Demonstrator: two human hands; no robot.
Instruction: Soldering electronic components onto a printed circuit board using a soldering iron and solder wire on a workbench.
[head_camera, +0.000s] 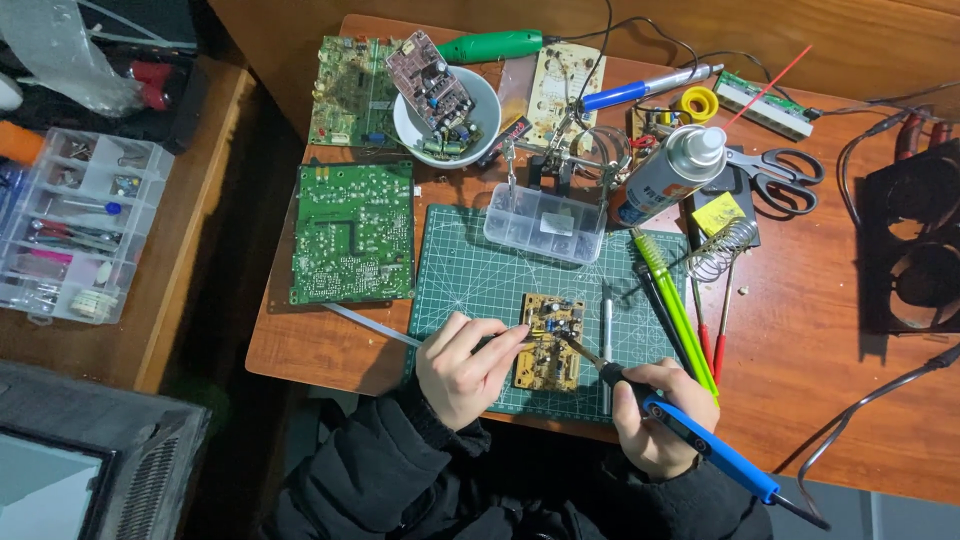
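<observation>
A small tan circuit board lies on the green cutting mat near the table's front edge. My left hand rests at the board's left edge, gripping a thin dark tool whose tip touches the board. My right hand holds a blue-handled soldering iron, its metal tip reaching up-left onto the board's middle.
A large green circuit board lies left of the mat. Behind it are a clear parts box, a white bowl with boards, a spray can, scissors, a coil stand and green tools. A compartment organiser sits far left.
</observation>
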